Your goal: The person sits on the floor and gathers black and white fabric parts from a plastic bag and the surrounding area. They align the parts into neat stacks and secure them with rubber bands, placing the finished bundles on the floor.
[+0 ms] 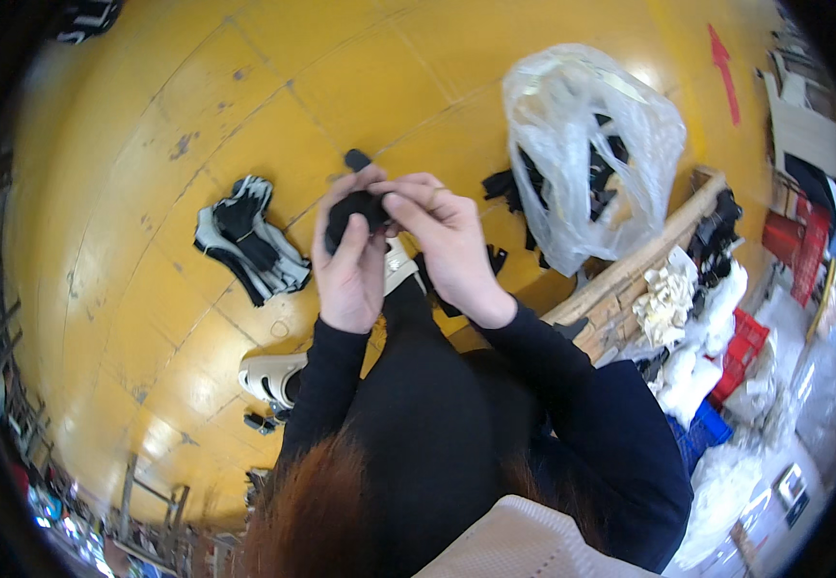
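Note:
In front of my legs, my left hand (350, 260) is wrapped round a bunched black sock (352, 214), its thumb pressed on the front. My right hand (442, 231) pinches the upper right edge of the same dark fabric. A dark grey end (357, 160) sticks out beyond the left fingertips. On the floor to the left lies a bundle of black and grey socks (251, 241), stacked flat with a thin band round it. Off to the right stands a clear plastic bag (596, 159) with black pieces inside and spilling beside it.
Under everything is a yellow tiled floor (360, 77), with a red arrow (723, 72) at the far right. A wooden beam (639, 252) lies right of me. Beyond it are white cloth (668, 299), a red crate (741, 352) and a blue crate (699, 433).

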Available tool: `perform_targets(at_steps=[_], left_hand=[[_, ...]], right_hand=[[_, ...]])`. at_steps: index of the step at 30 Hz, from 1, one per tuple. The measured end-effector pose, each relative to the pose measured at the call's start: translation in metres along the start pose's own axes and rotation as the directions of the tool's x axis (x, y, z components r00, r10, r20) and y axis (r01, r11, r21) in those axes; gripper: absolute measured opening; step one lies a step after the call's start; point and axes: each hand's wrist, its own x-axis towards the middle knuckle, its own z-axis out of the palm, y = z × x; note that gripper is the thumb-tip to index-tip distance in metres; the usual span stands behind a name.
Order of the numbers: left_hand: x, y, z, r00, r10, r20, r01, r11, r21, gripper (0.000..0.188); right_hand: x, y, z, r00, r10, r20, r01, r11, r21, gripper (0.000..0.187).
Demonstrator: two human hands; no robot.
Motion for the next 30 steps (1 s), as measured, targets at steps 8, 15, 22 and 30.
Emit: perform_targets(at_steps=[8, 15, 22, 30], left_hand=[[-0.005, 0.0, 0.006, 0.998, -0.021, -0.063, 0.028, 0.992, 0.119, 0.047], [-0.014, 0.013, -0.037, 0.89, -0.448, -0.089, 0.456, 0.883, 0.111, 0.035], [-0.025, 0.025, -0.042, 0.706, -0.677, -0.207, 0.707, 0.691, 0.151, 0.026], [-0.026, 0.044, -0.051, 0.729, -0.682, -0.057, 0.679, 0.711, 0.183, 0.024]], right_hand=[[-0.007, -0.015, 0.005, 0.999, 0.011, 0.035, 0.006, 0.899, -0.438, 0.031], [-0.005, -0.013, -0.015, 0.717, -0.326, 0.617, 0.696, 0.389, -0.603, 0.051], [-0.008, 0.0, -0.017, 0.649, -0.222, 0.727, 0.753, 0.32, -0.575, 0.036], [0.021, -0.056, -0.149, 0.736, -0.639, -0.223, 0.191, 0.513, -0.837, 0.019]])
